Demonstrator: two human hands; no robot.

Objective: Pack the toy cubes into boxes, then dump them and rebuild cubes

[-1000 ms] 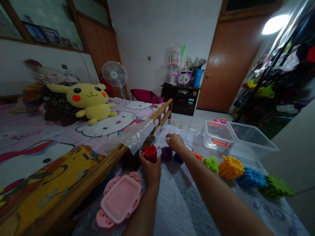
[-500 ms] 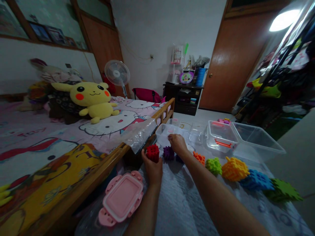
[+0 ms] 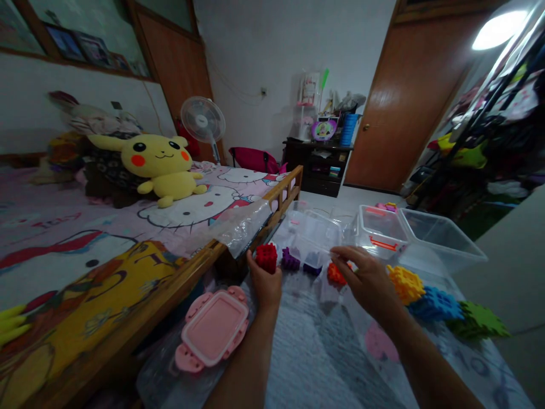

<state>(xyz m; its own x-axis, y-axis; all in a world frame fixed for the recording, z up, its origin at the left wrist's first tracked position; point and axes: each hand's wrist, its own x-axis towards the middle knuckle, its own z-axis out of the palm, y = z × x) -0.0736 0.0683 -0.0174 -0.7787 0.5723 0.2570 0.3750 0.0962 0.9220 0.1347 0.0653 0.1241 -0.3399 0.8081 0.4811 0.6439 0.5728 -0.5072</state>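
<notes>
My left hand [image 3: 267,288] grips a red interlocking-block cube [image 3: 266,257] near the bed rail. My right hand [image 3: 368,278] pinches the near right corner of a clear plastic container [image 3: 317,230], tilted over the mat. Just right of the red cube sits a purple block piece [image 3: 290,259]; a dark purple piece [image 3: 312,270] shows through the clear plastic. Beside my right fingertips is an orange-red piece [image 3: 336,274]. Further right, in a row, lie a yellow-orange piece [image 3: 405,284], a blue one [image 3: 436,304] and a dark green one [image 3: 479,320].
A pink-lidded box [image 3: 215,328] lies left of my left forearm. A clear box with orange latches [image 3: 383,227] and an open clear bin [image 3: 440,238] stand at the back right. The wooden bed rail [image 3: 170,301] borders the left side, with plastic film [image 3: 247,227] over it.
My right hand has moved right and towards me, bringing the clear container with it. The lime-green piece is now hidden behind that hand. My left hand still holds the red cube.
</notes>
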